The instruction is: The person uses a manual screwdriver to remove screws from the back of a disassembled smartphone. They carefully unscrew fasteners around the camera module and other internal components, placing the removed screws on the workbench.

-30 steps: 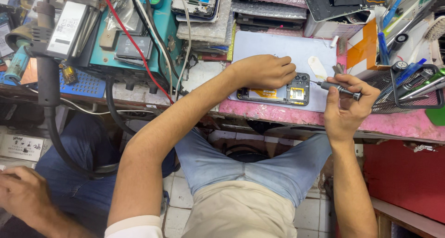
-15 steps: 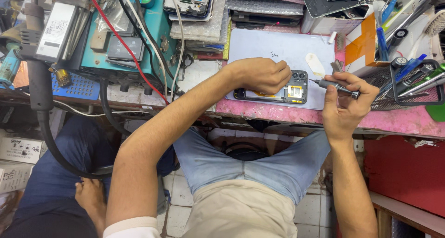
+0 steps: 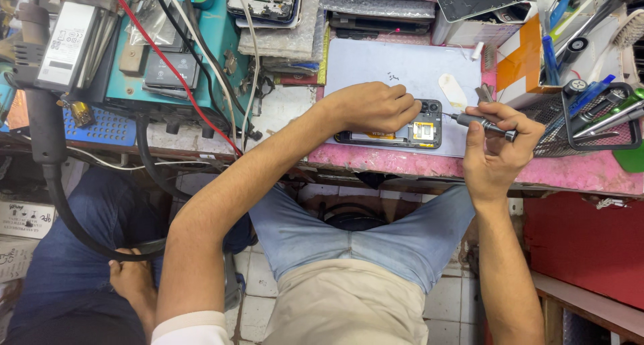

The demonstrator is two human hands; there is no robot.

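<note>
The left hand [image 3: 376,107] lies knuckles up, fingers curled down over one opened phone [image 3: 402,131], pressing on its near end so that only the far part of the dark frame shows beyond the fingertips. Just past those fingertips the phone's insides are bare: a small square metal shield with a yellowish patch, and a black camera block at the corner. The phone rests flat on one pale lilac mat [image 3: 402,66], smooth and matte, which stretches away above the hand.

The right hand [image 3: 500,154] is closed round one slim screwdriver [image 3: 483,123], a dark metal barrel with a fine tip. Thumb and forefinger pinch it near the front while the rest of the fingers wrap under it. The tip points toward the phone's open end and sits right at its edge; whether it actually touches a screw I cannot make out from here.

Beside the right hand, on its outer side, stands one black wire-mesh tray [image 3: 590,140] with several pens and tools lying in it. Under both wrists runs the worn pink bench edge [image 3: 416,165], scuffed and stained. Beyond the left forearm, one red wire [image 3: 181,76] and a few black cables cross a teal board.
</note>
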